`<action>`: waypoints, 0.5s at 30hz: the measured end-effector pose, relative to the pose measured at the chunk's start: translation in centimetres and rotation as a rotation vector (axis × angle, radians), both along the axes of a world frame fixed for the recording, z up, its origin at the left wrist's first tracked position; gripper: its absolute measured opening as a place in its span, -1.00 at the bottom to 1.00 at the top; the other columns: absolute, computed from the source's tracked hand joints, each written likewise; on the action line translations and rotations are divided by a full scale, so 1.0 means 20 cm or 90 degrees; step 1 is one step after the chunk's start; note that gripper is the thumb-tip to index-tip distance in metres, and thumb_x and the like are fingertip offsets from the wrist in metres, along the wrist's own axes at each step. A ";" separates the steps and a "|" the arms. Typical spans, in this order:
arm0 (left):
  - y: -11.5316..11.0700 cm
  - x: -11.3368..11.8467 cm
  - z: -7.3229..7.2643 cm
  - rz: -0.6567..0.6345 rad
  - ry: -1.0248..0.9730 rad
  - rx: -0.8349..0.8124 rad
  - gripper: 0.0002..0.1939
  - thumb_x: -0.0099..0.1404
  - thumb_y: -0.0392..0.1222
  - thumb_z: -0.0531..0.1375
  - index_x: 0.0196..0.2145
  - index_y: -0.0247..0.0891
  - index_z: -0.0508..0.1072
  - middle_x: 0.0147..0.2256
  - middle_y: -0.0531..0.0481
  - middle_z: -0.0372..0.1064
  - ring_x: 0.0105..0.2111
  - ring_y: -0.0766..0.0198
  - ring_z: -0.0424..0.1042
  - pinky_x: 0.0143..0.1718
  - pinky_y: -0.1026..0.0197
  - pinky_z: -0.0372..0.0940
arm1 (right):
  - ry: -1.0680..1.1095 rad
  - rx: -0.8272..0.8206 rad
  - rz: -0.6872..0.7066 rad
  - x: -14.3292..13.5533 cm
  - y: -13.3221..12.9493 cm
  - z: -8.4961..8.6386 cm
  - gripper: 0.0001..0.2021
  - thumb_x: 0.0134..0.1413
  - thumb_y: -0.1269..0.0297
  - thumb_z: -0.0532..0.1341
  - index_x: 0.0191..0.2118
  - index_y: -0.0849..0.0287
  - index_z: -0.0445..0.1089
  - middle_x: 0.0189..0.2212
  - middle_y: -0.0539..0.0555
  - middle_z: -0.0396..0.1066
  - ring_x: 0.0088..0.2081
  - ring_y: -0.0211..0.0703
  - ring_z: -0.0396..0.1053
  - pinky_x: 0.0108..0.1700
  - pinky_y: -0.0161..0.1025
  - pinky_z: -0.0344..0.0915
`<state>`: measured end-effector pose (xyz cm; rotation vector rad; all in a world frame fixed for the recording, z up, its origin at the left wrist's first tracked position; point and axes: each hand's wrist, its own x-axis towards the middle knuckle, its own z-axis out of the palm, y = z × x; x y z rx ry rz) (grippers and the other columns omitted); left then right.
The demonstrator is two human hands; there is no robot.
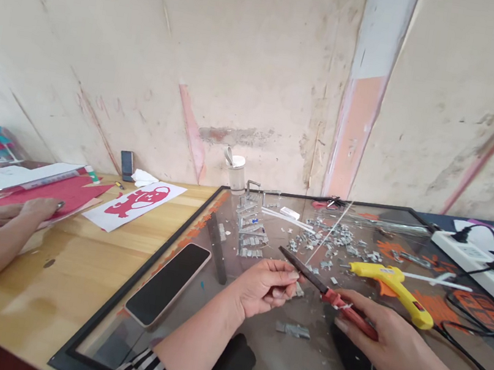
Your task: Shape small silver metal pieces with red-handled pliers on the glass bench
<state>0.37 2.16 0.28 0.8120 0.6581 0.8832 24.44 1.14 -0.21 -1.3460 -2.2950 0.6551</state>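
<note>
My right hand is wrapped round the red handle of a dark-bladed tool, whose blade points up and to the left. Its tip lies just above my left hand. The fingers of my left hand are pinched together near the blade; what they hold, if anything, is too small to tell. Below my hands a small grey metal piece lies on the glass-topped board. Beyond them are many scattered metal bits and rows of small metal pieces.
A yellow glue gun and a white power strip with black cables are at the right. At the left lie a phone and a red paper cutout. Another person's hands rest on red paper. A lidded jar stands behind.
</note>
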 end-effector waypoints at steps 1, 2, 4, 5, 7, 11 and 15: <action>0.00 0.00 0.00 0.002 0.004 0.004 -0.79 -0.02 -0.22 0.34 -0.44 -0.41 0.49 -0.68 0.07 0.24 -0.73 0.60 -0.06 -0.71 0.41 -0.29 | 0.016 -0.018 0.013 0.00 0.00 0.00 -0.66 0.03 0.16 0.10 -0.02 -0.07 0.30 -0.13 -0.02 0.46 -0.15 -0.04 0.41 -0.15 -0.22 0.31; 0.00 0.00 0.01 0.003 0.007 0.008 -0.79 -0.02 -0.22 0.34 -0.44 -0.41 0.49 -0.68 0.07 0.24 -0.73 0.60 -0.06 -0.71 0.41 -0.28 | 0.032 -0.035 0.024 0.00 0.00 0.00 -0.66 0.04 0.17 0.09 -0.02 -0.05 0.30 -0.13 -0.01 0.45 -0.14 -0.05 0.40 -0.13 -0.23 0.31; 0.00 0.00 0.01 0.001 0.013 0.015 -0.79 -0.02 -0.22 0.34 -0.44 -0.41 0.48 -0.68 0.07 0.26 -0.73 0.60 -0.05 -0.71 0.42 -0.28 | 0.059 -0.063 0.037 0.00 0.00 -0.01 -0.66 0.04 0.19 0.09 -0.02 -0.02 0.30 -0.14 0.01 0.46 -0.14 -0.04 0.40 -0.13 -0.23 0.31; 0.00 -0.01 0.01 0.000 0.016 0.019 -0.79 -0.02 -0.22 0.34 -0.43 -0.41 0.48 -0.68 0.07 0.26 -0.73 0.60 -0.04 -0.71 0.42 -0.27 | 0.071 -0.072 0.040 0.00 0.00 -0.01 -0.65 0.04 0.18 0.09 -0.02 0.00 0.31 -0.16 0.02 0.46 -0.15 -0.03 0.40 -0.14 -0.23 0.31; -0.01 -0.01 0.01 0.000 0.021 0.025 -0.79 -0.02 -0.23 0.34 -0.42 -0.41 0.48 -0.68 0.06 0.27 -0.73 0.59 -0.04 -0.71 0.41 -0.27 | 0.091 -0.078 0.037 0.00 0.00 0.00 -0.64 0.02 0.18 0.10 -0.02 0.02 0.32 -0.21 0.03 0.48 -0.18 -0.01 0.41 -0.16 -0.23 0.33; -0.01 0.00 0.01 0.003 0.024 0.029 -0.79 -0.01 -0.23 0.33 -0.41 -0.40 0.48 -0.69 0.07 0.27 -0.74 0.59 -0.04 -0.71 0.41 -0.27 | 0.085 -0.074 0.033 0.00 0.00 0.00 -0.64 0.00 0.17 0.11 -0.04 0.02 0.33 -0.24 0.01 0.49 -0.22 -0.03 0.42 -0.22 -0.26 0.33; 0.00 0.01 0.01 0.005 0.035 0.022 -0.80 -0.02 -0.22 0.33 -0.44 -0.40 0.48 -0.70 0.07 0.26 -0.74 0.58 -0.03 -0.70 0.40 -0.29 | 0.022 -0.053 0.027 0.00 0.00 0.01 -0.70 0.02 0.18 0.10 -0.09 0.01 0.33 -0.30 -0.01 0.48 -0.28 -0.09 0.41 -0.24 -0.28 0.29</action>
